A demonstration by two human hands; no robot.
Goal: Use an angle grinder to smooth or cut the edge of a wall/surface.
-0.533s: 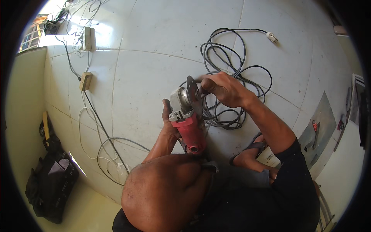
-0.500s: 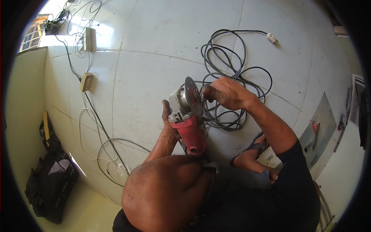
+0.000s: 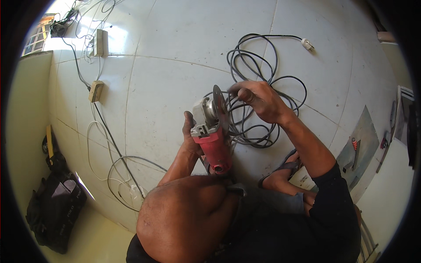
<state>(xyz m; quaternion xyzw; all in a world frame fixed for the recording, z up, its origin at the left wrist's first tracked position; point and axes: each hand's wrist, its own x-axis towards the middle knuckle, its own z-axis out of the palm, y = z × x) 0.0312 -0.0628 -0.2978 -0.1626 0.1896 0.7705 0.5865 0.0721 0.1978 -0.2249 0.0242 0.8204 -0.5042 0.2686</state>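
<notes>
My left hand (image 3: pixel 189 136) is wrapped round a red and silver angle grinder (image 3: pixel 214 149), its thumb up along the silver gear head. The tool stands with its head pointing away from me, and a thin dark disc (image 3: pixel 220 105) is mounted on its right side. Just right of the disc is my right hand (image 3: pixel 262 100), its fingers reaching left and the thumb apart from them. Those fingertips are close to the disc's upper edge; whether they touch it I cannot tell. Behind the right hand lies a loosely coiled black cable (image 3: pixel 277 59) on the tiled floor.
The cable ends in a white plug (image 3: pixel 307 44). At the left are a pale extension socket (image 3: pixel 96 91), a power strip (image 3: pixel 99 43) and trailing cords. A black bag (image 3: pixel 59 210) lies by the left wall. A grey sheet (image 3: pixel 366 136) with a red-handled tool (image 3: pixel 355 144) lies right.
My right hand has shifted slightly up and right from the disc's centre. Its fingers have stretched out from a more curled shape. The left hand still grips the angle grinder.
</notes>
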